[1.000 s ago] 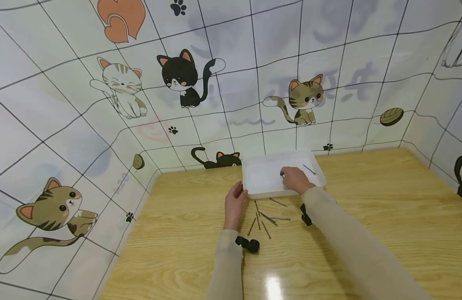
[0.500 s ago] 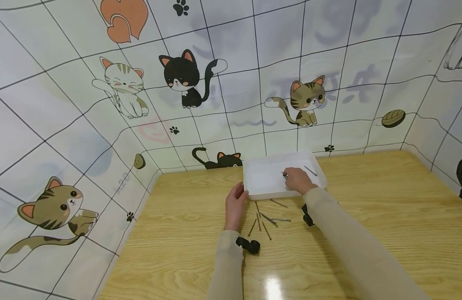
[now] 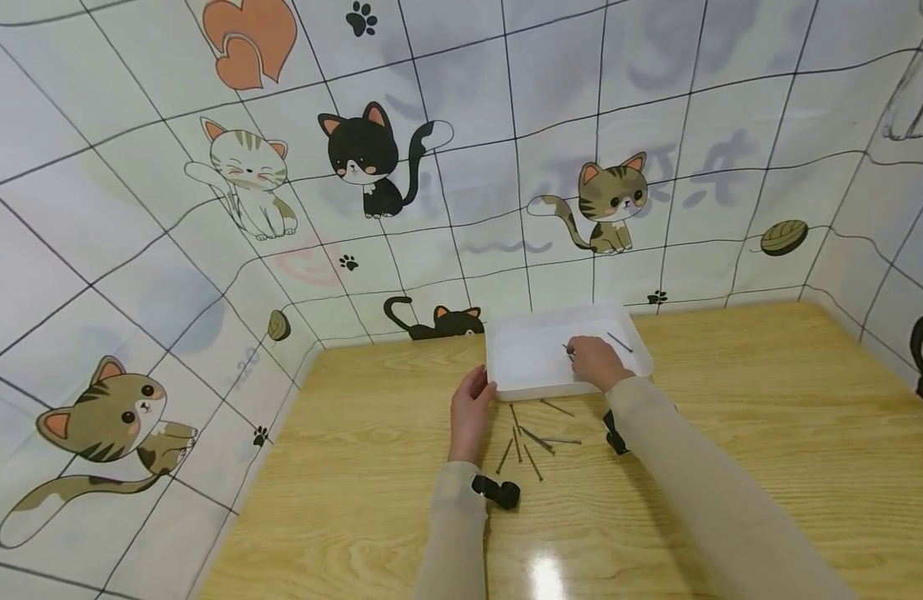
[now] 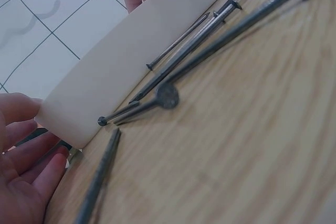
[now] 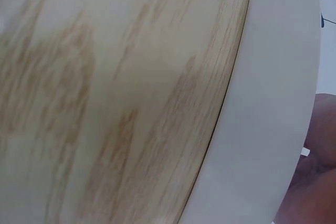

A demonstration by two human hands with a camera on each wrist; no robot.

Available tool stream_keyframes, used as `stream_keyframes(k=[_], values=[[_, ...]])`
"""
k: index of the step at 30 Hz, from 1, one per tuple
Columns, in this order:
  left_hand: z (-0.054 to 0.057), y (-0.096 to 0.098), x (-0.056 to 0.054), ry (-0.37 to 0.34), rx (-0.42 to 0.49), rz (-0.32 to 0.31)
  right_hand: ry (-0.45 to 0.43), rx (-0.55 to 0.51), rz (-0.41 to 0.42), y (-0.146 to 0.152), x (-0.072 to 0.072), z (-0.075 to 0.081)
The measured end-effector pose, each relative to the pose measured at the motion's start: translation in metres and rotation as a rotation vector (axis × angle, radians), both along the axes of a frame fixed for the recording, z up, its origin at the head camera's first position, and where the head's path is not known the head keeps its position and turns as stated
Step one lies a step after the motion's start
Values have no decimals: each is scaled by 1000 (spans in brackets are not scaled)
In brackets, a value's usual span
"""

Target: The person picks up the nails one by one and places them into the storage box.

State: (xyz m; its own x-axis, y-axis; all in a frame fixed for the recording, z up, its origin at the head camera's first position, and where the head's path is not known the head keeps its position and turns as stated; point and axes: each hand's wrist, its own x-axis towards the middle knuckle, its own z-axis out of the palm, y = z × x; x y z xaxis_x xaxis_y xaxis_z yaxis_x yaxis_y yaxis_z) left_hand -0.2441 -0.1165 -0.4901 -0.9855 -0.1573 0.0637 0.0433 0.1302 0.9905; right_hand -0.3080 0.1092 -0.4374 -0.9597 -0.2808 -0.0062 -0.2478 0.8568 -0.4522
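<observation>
A shallow white tray (image 3: 529, 393) stands on the wooden table against the back wall. My left hand (image 3: 470, 412) holds its near left corner; in the left wrist view, the thumb meets the rim and the curved fingers lie beside the wall. Over the tray's inside, my right hand (image 3: 598, 362) pinches a nail (image 3: 567, 348), its thin dark end showing past the fingertips. Another nail (image 3: 620, 342) lies in the tray to the right of this hand. In the right wrist view, the tray wall hides most of the right hand (image 5: 320, 171).
Several loose nails lie on the table in front of the tray, among them a flat-headed nail (image 4: 168, 96) and one (image 3: 557, 407) close to the near wall. Behind the tray rises a wall covering (image 3: 551, 275) printed with cats and grid lines.
My right hand has shifted slightly right inside the tray, and more of the pinched nail shows. The left hand stays at the corner.
</observation>
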Motion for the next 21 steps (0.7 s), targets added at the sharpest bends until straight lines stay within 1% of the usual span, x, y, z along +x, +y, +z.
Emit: stream_keyframes(k=[4, 8, 14, 21], values=[[0, 1, 1, -4, -6, 13, 30, 26, 5, 0, 1, 0], [0, 1, 1, 9, -1, 9, 58, 50, 17, -1, 5, 6], [0, 1, 1, 28, 7, -3, 50, 34, -2, -2, 7, 9], [0, 0, 1, 26, -3, -4, 36, 14, -28, -1, 12, 17]])
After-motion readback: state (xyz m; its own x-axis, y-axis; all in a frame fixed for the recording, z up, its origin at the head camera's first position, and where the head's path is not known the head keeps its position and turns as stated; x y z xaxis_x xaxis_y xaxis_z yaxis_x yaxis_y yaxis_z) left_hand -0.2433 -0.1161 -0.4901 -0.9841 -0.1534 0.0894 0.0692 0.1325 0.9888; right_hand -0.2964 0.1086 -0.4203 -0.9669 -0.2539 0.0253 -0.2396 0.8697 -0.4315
